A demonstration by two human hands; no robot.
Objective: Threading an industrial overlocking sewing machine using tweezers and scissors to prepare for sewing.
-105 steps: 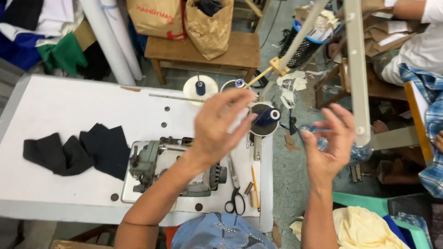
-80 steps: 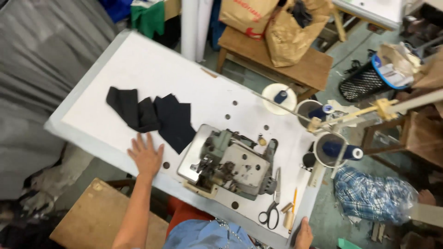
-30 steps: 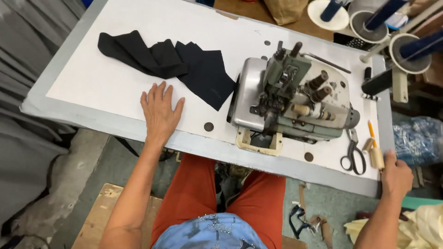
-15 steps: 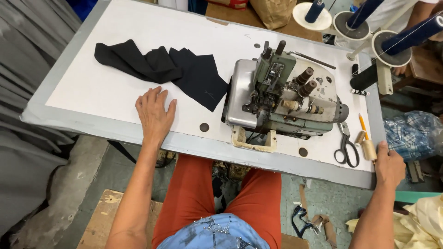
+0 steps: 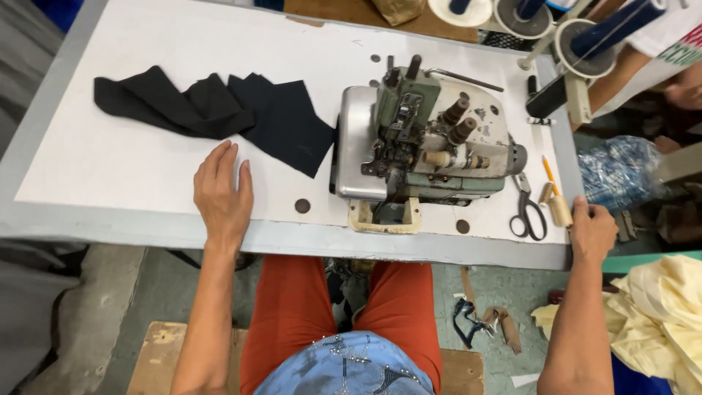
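Note:
My left hand [image 5: 222,194] lies flat on the white sewing table [image 5: 131,175], fingers slightly apart, holding nothing. Just beyond its fingertips is a pile of black fabric pieces [image 5: 219,113]. A green-grey overlock sewing machine [image 5: 420,146] stands to the right of the fabric. My right hand [image 5: 592,230] grips the table's front right corner, next to a small wooden-handled tool [image 5: 559,211] and black-handled scissors [image 5: 528,208]. My legs in orange trousers [image 5: 292,307] are under the table.
Thread cones [image 5: 585,40] stand on a rack at the far right. A yellow pencil [image 5: 548,172] lies by the scissors. Pale yellow cloth [image 5: 658,314] and blue patterned fabric [image 5: 618,172] lie on the floor at right. Another person's sleeve [image 5: 676,36] shows at top right.
The view has swung down from the thread stand to the table front. My left hand came down flat on the table; my right hand dropped to the table's right corner.

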